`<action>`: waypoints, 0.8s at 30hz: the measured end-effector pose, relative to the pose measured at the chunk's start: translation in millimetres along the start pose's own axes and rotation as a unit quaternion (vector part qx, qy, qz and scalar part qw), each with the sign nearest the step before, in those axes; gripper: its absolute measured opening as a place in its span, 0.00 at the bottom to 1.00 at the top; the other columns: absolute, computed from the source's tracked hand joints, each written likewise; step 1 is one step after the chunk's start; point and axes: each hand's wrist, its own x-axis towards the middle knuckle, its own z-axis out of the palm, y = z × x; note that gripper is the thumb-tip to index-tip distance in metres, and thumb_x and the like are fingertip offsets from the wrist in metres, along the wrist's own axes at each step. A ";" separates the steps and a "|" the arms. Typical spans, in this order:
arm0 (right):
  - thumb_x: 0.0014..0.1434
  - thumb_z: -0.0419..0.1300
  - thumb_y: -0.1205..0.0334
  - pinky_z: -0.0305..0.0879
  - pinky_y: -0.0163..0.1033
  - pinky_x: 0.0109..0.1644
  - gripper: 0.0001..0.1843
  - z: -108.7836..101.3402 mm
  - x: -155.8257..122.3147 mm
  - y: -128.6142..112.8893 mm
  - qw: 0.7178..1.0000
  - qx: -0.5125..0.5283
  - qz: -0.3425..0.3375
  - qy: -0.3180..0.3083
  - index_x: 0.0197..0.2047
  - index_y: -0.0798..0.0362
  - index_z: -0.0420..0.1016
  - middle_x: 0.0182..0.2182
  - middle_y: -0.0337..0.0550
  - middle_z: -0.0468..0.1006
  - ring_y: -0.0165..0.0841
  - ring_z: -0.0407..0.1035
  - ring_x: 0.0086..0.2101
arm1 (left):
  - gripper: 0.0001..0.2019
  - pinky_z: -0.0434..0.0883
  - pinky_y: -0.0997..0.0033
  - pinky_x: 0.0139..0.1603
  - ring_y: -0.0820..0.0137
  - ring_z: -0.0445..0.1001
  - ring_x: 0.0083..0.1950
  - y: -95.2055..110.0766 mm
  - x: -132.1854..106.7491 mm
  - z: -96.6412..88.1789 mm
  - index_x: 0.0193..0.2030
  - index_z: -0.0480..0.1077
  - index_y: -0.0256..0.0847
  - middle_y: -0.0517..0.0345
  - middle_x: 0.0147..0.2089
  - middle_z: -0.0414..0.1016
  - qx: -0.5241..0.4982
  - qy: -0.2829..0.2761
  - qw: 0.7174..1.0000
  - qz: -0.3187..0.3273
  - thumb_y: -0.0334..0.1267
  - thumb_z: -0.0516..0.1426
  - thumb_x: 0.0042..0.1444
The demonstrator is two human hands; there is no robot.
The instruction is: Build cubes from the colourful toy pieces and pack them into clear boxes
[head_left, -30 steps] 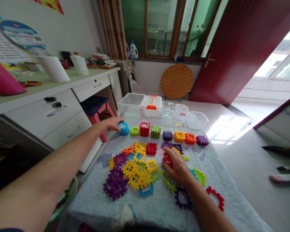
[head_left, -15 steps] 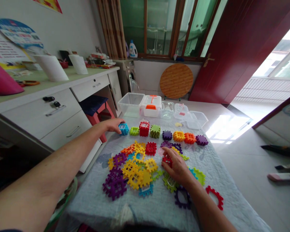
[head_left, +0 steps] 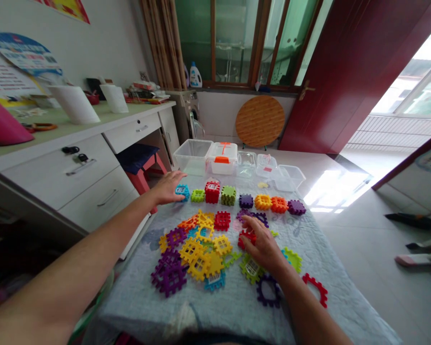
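Note:
At the left end of a row of small block cubes, my left hand (head_left: pixel 168 187) is beside a blue cube (head_left: pixel 182 192). Its fingers are spread, with the thumb close to the cube's near side; whether it touches is hard to tell. My right hand (head_left: pixel 264 244) hovers low with curved, parted fingers over a red block piece (head_left: pixel 246 238), which it partly covers. Left of that hand lies a red cube (head_left: pixel 222 220). A loose pile holds yellow panels (head_left: pixel 199 266) and purple panels (head_left: pixel 174 279). A green panel (head_left: pixel 251 268) lies just below my right hand.
The row continues with a red block (head_left: pixel 212 191), a green cube (head_left: pixel 228 195) and an orange one (head_left: pixel 279 204). Behind stand a clear bin (head_left: pixel 193 155) and a lidded box (head_left: pixel 223 155). A red ring panel (head_left: pixel 316 290) lies near the right table edge.
My left fingers have spread away from the blue cube they were around. My right hand stays almost in place over the red piece. The view has shifted slightly.

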 end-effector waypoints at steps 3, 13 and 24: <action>0.55 0.56 0.68 0.65 0.46 0.50 0.24 -2.1 1.2 -2.3 1.000 -0.004 -0.015 -0.001 0.57 0.51 0.64 0.42 0.46 0.74 0.37 0.68 0.43 | 0.31 0.54 0.54 0.66 0.55 0.60 0.64 25.1 -30.6 -0.7 0.59 0.61 0.39 0.44 0.62 0.63 -0.036 0.090 0.995 0.014 0.45 0.58 0.49; 0.54 0.59 0.70 0.61 0.49 0.54 0.19 5.8 -0.3 -33.5 0.981 -0.062 -0.133 -0.129 0.50 0.49 0.70 0.45 0.44 0.76 0.40 0.63 0.46 | 0.23 0.65 0.56 0.60 0.57 0.69 0.56 73.2 -98.4 51.6 0.51 0.71 0.40 0.46 0.54 0.71 -0.157 0.009 0.984 -0.088 0.53 0.53 0.55; 0.58 0.53 0.73 0.62 0.42 0.46 0.08 8.2 1.4 -31.2 0.987 -0.056 -0.122 -0.093 0.36 0.50 0.69 0.35 0.43 0.73 0.36 0.64 0.39 | 0.19 0.67 0.60 0.58 0.61 0.71 0.54 97.0 -88.4 53.7 0.51 0.70 0.41 0.49 0.51 0.74 -0.248 0.020 0.966 -0.073 0.48 0.52 0.58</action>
